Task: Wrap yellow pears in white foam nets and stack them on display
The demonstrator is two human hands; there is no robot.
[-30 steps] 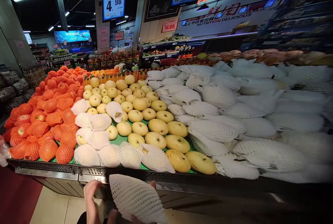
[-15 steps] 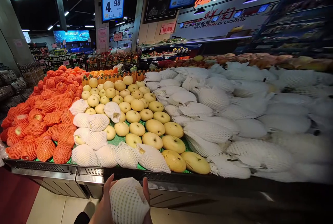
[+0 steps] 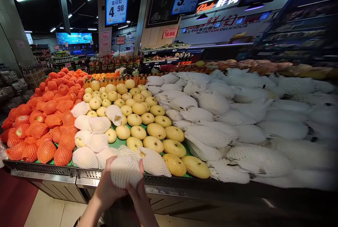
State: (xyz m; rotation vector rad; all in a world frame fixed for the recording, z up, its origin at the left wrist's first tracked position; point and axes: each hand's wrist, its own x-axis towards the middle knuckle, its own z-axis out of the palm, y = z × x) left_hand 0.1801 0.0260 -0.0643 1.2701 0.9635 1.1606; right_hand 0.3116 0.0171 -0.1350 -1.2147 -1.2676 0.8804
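Observation:
Between my two hands is a pear in a white foam net (image 3: 124, 173), held up at the front edge of the fruit stand. My left hand (image 3: 108, 184) wraps its left side and underside. On the right side, my right hand (image 3: 137, 188) presses with its fingers. The net covers nearly all of the fruit. Just behind it, more white-netted pears (image 3: 86, 157) lie in a front row, one with a torn-looking opening (image 3: 154, 162). Bare yellow pears (image 3: 154, 131) sit in rows on green matting (image 3: 118, 143) beyond them.
Fruits in orange nets (image 3: 47, 114) are heaped at the left. White-wrapped fruits (image 3: 211, 121) fill the right side of the stand. A dark rim with a metal strip (image 3: 52, 175) runs along the front. Price screens (image 3: 117, 0) hang overhead.
My hands have raised the netted pear and moved it forward to the stand's edge, tilting it. My forearms now show more. The view has shifted slightly.

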